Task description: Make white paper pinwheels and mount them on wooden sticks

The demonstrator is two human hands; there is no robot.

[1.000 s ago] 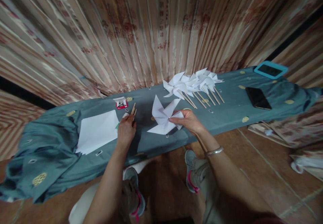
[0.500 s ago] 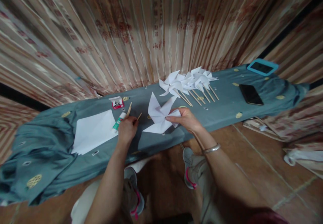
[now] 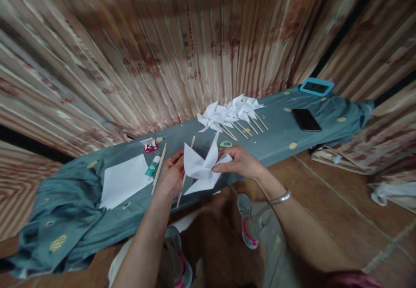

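Note:
My right hand (image 3: 235, 162) pinches a white paper pinwheel (image 3: 201, 171) near its middle, thumb on top; its blades stand up folded. My left hand (image 3: 173, 171) is closed around a thin wooden stick (image 3: 181, 192), which slants upright just left of the pinwheel. Stick and pinwheel are close together; whether they touch I cannot tell. More wooden sticks (image 3: 159, 169) lie on the cloth left of my left hand, beside a green and white glue stick (image 3: 152, 168). Several finished pinwheels on sticks (image 3: 230, 114) lie in an overlapping row behind.
A stack of white paper (image 3: 125, 182) lies at the left, with a small red box of metal pins (image 3: 150, 146) behind it. A black phone (image 3: 306, 120) and a blue-framed device (image 3: 316, 87) lie at the right. Green cloth (image 3: 273, 138) covers the narrow table against a curtain (image 3: 182, 63).
My left hand has lifted a stick from the cloth and brought it beside the pinwheel. The right hand has tilted the pinwheel. The view has shifted slightly.

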